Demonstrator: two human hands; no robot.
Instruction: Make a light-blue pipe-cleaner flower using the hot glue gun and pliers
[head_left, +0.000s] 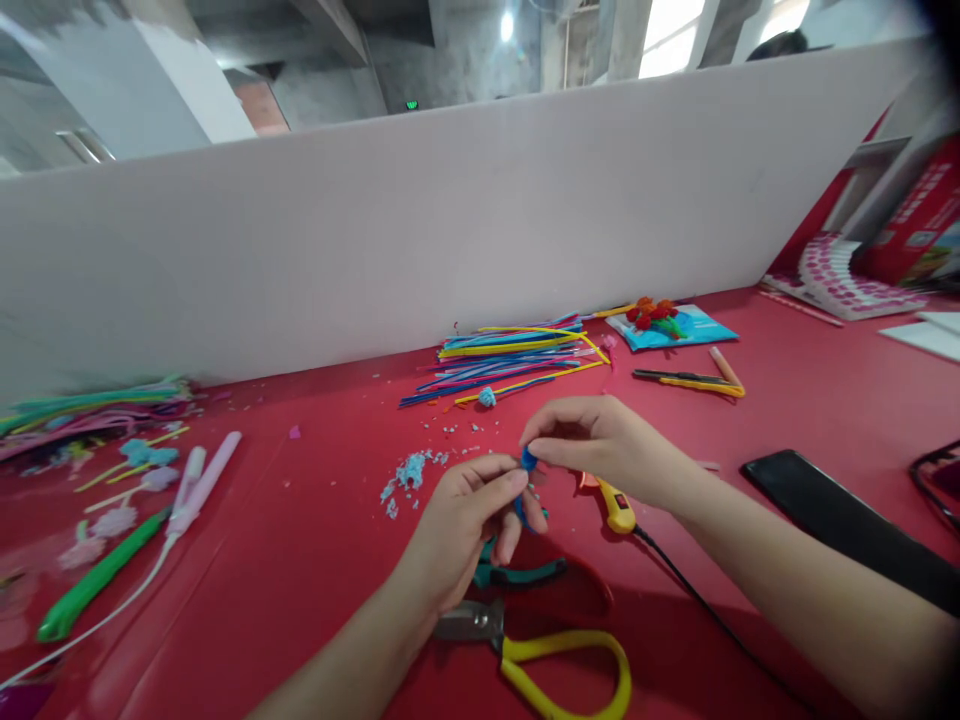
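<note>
Centrally, left hand [469, 515] and right hand [600, 445] both pinch a blue piece [529, 460], yellow-handled scissors [540, 650] lying below at the lower centre.

Between the fingers [517, 478] sits a fuzzy blue pipe-cleaner piece [529, 459], soft and matt. Just below the fingers lie scissors [540, 655] with dull grey metal blades and glossy yellow plastic handles. Left of the fingers, pale blue fluff crumbs [409, 472] look woolly. The red table [300, 540] is smooth with a faint sheen.
</note>
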